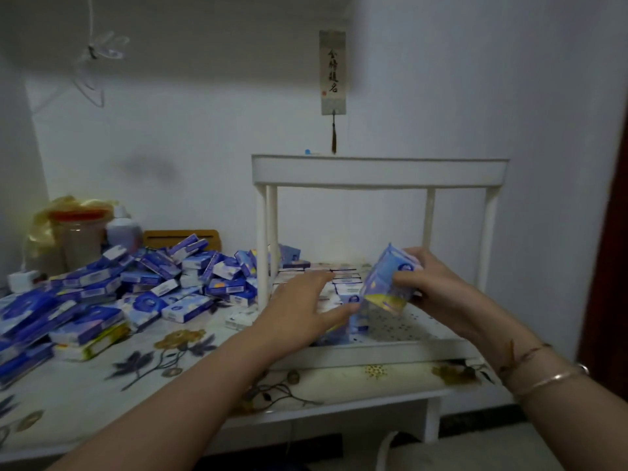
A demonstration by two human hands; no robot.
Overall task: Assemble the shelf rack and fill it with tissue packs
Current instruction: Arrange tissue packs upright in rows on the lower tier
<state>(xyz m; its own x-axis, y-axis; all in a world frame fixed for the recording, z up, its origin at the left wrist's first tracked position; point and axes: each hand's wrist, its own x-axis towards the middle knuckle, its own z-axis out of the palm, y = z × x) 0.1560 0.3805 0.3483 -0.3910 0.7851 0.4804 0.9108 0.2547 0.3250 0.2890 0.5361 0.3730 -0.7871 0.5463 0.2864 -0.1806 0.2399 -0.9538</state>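
Observation:
A white two-tier shelf rack stands on the right part of the table. Its lower tray holds rows of tissue packs at the back and left. My right hand grips a stack of blue tissue packs, tilted, just above the lower tray. My left hand reaches into the lower tier with fingers spread, resting on the packs there. A large pile of loose blue tissue packs covers the table to the left of the rack.
The table has a floral cloth. At the back left stand a jar with a red lid, a bottle and a yellow bag. A wooden stand sits behind the pile. A scroll hangs on the wall.

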